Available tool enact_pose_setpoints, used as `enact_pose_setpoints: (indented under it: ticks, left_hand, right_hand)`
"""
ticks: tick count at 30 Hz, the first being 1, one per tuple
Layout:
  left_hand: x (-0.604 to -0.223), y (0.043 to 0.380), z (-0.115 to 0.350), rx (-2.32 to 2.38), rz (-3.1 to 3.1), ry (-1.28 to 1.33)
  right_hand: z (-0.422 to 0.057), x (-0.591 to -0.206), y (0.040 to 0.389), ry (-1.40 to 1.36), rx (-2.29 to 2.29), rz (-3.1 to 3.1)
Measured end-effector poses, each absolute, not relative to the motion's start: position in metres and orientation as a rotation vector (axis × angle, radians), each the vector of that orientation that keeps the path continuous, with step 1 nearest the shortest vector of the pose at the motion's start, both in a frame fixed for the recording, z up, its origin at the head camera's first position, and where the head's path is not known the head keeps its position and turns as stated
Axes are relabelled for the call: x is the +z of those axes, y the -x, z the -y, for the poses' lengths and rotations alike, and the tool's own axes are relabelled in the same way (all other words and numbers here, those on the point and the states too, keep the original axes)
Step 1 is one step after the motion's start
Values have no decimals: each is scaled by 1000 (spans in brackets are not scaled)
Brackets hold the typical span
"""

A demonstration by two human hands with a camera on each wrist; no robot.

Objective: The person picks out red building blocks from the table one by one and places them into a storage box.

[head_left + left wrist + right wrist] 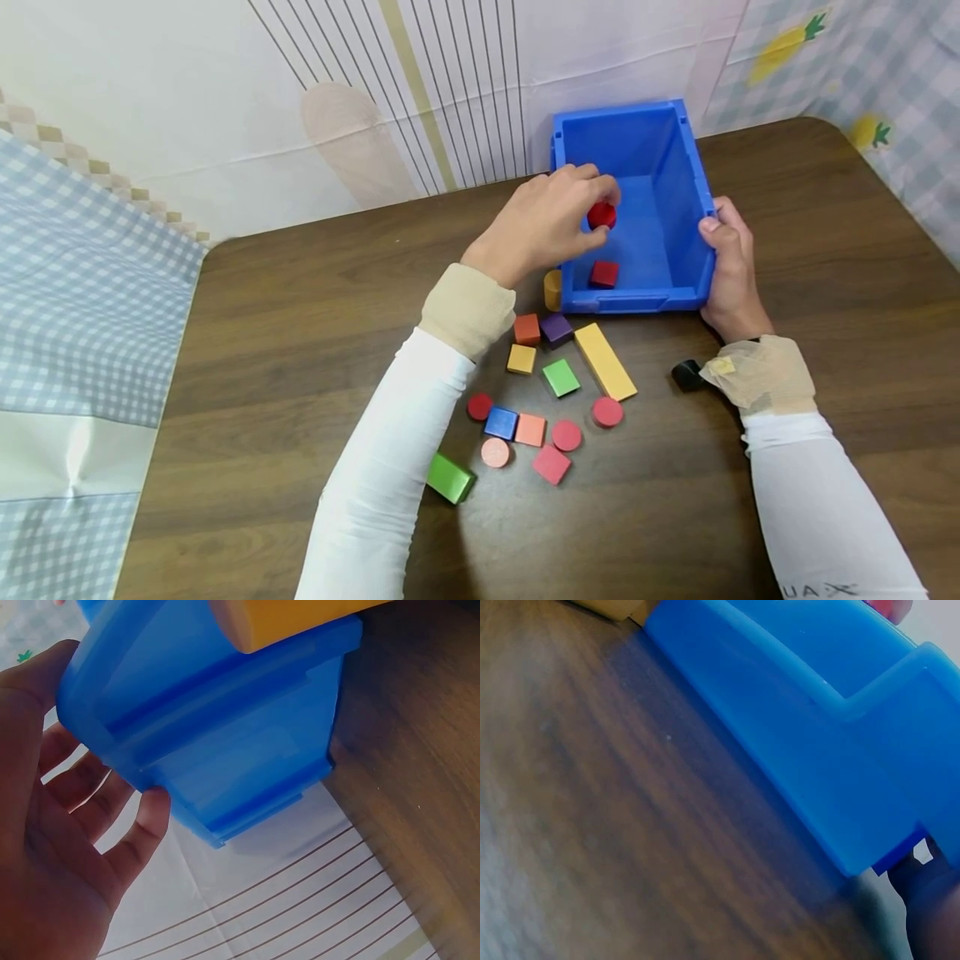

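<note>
Block [602, 217], red, probably round, in left hand [542, 218]

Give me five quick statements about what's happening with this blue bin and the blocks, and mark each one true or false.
1. The left hand holds a red round block. True.
2. The right hand lies flat on the table. False: the right hand grips the side of the blue bin.
3. A red square block is inside the blue bin. True.
4. The long yellow block is inside the blue bin. False: it lies on the table.
5. A blue block lies on the table. True.
</note>
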State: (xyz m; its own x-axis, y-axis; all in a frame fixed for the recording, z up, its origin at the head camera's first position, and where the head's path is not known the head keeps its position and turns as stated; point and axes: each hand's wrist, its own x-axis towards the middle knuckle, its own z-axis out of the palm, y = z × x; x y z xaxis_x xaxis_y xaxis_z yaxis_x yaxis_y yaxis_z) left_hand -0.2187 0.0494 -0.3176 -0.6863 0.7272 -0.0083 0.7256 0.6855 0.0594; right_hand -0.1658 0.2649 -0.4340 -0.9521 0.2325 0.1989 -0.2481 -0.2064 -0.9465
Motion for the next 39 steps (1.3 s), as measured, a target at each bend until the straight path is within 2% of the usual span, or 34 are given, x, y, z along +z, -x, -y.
enact_pose_setpoints:
  ticks: [39]
  left_hand:
    - [-316,233,-68,24,-2837,-1135]
  right_hand:
    - [-256,-437,164,-50,2231,1724]
